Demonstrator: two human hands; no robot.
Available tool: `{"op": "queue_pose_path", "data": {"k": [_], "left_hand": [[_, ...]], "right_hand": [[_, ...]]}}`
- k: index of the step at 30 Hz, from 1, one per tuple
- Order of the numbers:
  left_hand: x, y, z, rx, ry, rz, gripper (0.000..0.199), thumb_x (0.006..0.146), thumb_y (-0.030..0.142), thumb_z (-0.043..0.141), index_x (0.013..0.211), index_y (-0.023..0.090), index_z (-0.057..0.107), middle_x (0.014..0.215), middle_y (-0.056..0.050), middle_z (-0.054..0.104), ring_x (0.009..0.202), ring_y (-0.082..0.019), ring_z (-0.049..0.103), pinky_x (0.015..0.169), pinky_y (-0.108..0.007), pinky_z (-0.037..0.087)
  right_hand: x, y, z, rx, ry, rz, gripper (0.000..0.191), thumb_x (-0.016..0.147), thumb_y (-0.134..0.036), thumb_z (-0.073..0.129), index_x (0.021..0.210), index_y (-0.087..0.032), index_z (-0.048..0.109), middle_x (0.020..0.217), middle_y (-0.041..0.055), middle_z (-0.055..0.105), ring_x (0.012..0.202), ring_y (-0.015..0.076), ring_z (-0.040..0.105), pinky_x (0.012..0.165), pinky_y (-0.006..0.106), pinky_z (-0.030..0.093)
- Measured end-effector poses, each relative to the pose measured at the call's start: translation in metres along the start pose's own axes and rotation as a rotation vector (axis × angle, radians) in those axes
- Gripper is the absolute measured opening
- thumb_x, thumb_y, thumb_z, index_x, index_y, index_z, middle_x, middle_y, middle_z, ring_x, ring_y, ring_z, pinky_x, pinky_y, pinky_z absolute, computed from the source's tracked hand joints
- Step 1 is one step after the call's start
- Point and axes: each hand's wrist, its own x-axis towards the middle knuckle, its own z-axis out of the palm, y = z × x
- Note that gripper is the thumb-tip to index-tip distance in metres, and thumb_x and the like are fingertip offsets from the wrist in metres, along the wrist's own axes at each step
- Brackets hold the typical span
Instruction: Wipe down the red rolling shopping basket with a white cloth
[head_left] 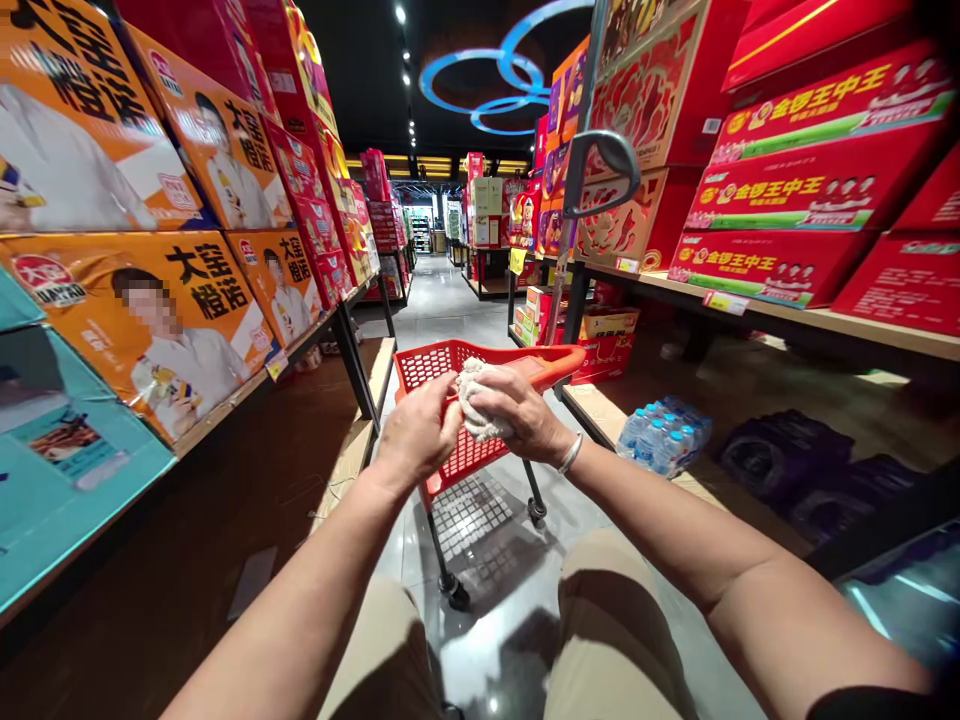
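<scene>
While the right hand (529,405) is holding a bunched off-white cloth (484,405), its fingers wrapping well over it, the left hand (416,428) is curling half closed just beside; whether it is gripping the cloth or the basket edge cannot be told. The cloth is sitting at the near side of a red shopping cart (555,368), over its rim. The cart is standing between two shelf rows, with low boards (349,460) flanking it on both sides and the knees (622,590) standing close behind. The left shelf (232,406) and the right shelf (847,325) are presenting long straight edges, both narrowing the passage at the cart. Beyond it, grey floor (450,300) is running ahead between further displays, leaving a lane for movement. A grey handle (576,178) is rising above the cart's right side, near a shelf post. Orange boxes (225,330) on the left are bearing "大窑橙诺" and a red DAYAO badge. Red boxes (787,190) on the right are reading "金锣王中王"; their finer print is showing too small to read. Blue-capped bottles (660,435) are standing packed low at right.
</scene>
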Motion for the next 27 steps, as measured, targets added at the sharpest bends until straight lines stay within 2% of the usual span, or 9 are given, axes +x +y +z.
{"op": "queue_pose_path", "data": {"k": [4,7,9,11,13,17,20,24,27], "left_hand": [[-0.006,0.008,0.007,0.294,-0.076,0.091,0.042,0.092,0.040,0.057,0.127,0.019,0.065,0.112,-0.013,0.073,0.102,-0.031,0.066,0.091,-0.045,0.048],[-0.005,-0.001,0.008,0.342,-0.073,0.091,0.045,0.089,0.046,0.061,0.125,0.019,0.066,0.108,-0.013,0.072,0.101,-0.032,0.066,0.088,-0.044,0.046],[-0.003,-0.007,0.009,0.328,-0.061,0.076,0.045,0.088,0.048,0.062,0.122,0.019,0.068,0.105,-0.013,0.072,0.100,-0.032,0.066,0.086,-0.044,0.046],[-0.001,-0.010,0.012,0.305,-0.026,0.053,0.046,0.087,0.051,0.064,0.118,0.018,0.070,0.104,-0.013,0.073,0.098,-0.033,0.066,0.086,-0.044,0.045],[0.001,-0.013,0.016,0.280,0.016,0.022,0.048,0.087,0.058,0.063,0.113,0.019,0.072,0.101,-0.013,0.074,0.096,-0.033,0.067,0.086,-0.044,0.044],[0.001,-0.025,0.018,0.225,0.068,-0.023,0.051,0.089,0.067,0.057,0.102,0.021,0.076,0.095,-0.011,0.076,0.093,-0.031,0.068,0.084,-0.042,0.043],[0.000,-0.041,0.013,0.166,0.073,-0.029,0.056,0.087,0.072,0.055,0.100,0.023,0.077,0.093,-0.009,0.077,0.090,-0.030,0.068,0.081,-0.040,0.043],[-0.001,-0.068,0.001,0.082,0.072,-0.036,0.054,0.082,0.074,0.057,0.096,0.025,0.078,0.094,-0.008,0.077,0.091,-0.029,0.068,0.085,-0.041,0.042],[0.001,-0.084,-0.005,0.084,0.083,-0.058,0.047,0.081,0.068,0.060,0.095,0.026,0.076,0.098,-0.008,0.078,0.097,-0.029,0.066,0.094,-0.043,0.041]], "right_hand": [[-0.044,0.039,-0.011,-0.239,0.078,-0.096,0.022,0.090,-0.023,0.070,0.111,-0.032,0.067,0.132,0.0032,0.062,0.146,0.0266,0.042,0.117,0.054,0.046],[-0.074,0.070,-0.030,-0.346,0.237,0.021,0.020,0.088,-0.024,0.073,0.106,-0.030,0.067,0.127,0.0050,0.061,0.137,0.0283,0.050,0.111,0.053,0.052],[-0.081,0.076,-0.035,-0.399,0.327,0.132,0.019,0.090,-0.020,0.068,0.108,-0.028,0.066,0.130,0.0095,0.059,0.135,0.0301,0.051,0.111,0.055,0.050],[-0.076,0.064,-0.027,-0.424,0.384,0.174,0.023,0.092,-0.016,0.064,0.112,-0.026,0.065,0.133,0.0118,0.056,0.135,0.0303,0.049,0.113,0.056,0.047],[-0.063,0.041,-0.009,-0.379,0.374,0.114,0.027,0.090,-0.014,0.065,0.113,-0.028,0.064,0.135,0.0094,0.055,0.138,0.0282,0.046,0.115,0.055,0.048],[-0.038,0.010,0.014,-0.261,0.158,-0.095,0.028,0.088,-0.017,0.071,0.111,-0.033,0.065,0.134,0.0014,0.061,0.150,0.0258,0.035,0.122,0.052,0.042],[-0.038,0.023,-0.006,-0.292,0.168,-0.076,0.027,0.087,-0.023,0.074,0.110,-0.033,0.066,0.134,0.0025,0.063,0.140,0.0277,0.049,0.118,0.055,0.042],[-0.058,0.064,-0.054,-0.253,0.208,0.174,0.028,0.086,-0.030,0.073,0.113,-0.028,0.065,0.133,0.0092,0.059,0.126,0.0300,0.059,0.107,0.053,0.051],[-0.067,0.085,-0.069,-0.115,0.227,0.368,0.033,0.090,-0.033,0.066,0.121,-0.025,0.059,0.134,0.0131,0.054,0.125,0.0301,0.059,0.107,0.054,0.051]]}}
